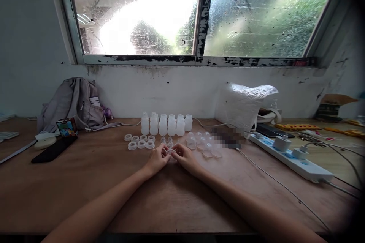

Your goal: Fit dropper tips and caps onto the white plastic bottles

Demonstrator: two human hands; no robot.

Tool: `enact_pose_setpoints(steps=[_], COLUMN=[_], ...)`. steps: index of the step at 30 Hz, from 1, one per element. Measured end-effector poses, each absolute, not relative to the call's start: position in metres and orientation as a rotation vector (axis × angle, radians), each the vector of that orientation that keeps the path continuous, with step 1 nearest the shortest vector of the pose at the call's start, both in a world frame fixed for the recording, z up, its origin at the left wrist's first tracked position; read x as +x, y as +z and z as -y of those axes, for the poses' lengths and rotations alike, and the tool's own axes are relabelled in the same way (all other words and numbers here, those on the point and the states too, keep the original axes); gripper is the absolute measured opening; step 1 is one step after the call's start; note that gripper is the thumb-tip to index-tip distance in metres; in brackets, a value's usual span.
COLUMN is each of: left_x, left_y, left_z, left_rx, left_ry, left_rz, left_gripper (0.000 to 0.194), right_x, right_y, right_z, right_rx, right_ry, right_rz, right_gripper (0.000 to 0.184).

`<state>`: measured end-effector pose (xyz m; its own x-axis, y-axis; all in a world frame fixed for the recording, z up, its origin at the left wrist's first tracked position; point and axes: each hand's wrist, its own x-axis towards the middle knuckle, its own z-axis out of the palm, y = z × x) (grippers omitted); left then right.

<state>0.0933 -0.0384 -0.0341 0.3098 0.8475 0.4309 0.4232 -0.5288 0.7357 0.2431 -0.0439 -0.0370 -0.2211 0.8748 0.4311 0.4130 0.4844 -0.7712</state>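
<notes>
My left hand and my right hand meet low over the table, fingers closed on a small whitish bottle ring between them. The fingers cover much of it, and whether a teat sits in it I cannot tell. Just behind the hands stand a few clear teats. Several white screw rings lie to the left, and several clear domed caps to the right. Farther back is a row of frosted baby bottles; the two leftmost have narrower, pointed tops.
A grey backpack, a black phone and a tape roll lie at the left. On the right are a white power strip, a charging cable and a plastic bag. A window is above.
</notes>
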Motion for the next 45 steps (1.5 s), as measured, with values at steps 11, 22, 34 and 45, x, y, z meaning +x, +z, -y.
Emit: enact_pose_setpoints(steps=[11,22,34,45], left_x=[0.087,0.089,0.094,0.096], left_y=[-0.035,-0.034,-0.031,-0.026], left_z=[0.036,0.042,0.046,0.040], left_rx=[2.215,2.194,2.107,2.249], left_ry=[1.147,1.064,1.015,1.053], left_rz=[-1.142,-1.047,-1.095,-1.182], left_gripper=[0.016,0.023,0.027,0.024], right_x=[0.248,0.249,0.247,0.236], right_y=[-0.034,-0.040,-0.033,-0.035], right_z=[0.043,0.039,0.049,0.049], right_rx=[-0.857,-0.929,-0.993,-1.028], right_ry=[1.213,1.104,0.872,0.834], right_rz=[1.601,1.655,1.640,1.476], right_gripper=[0.045,0.024,0.022,0.021])
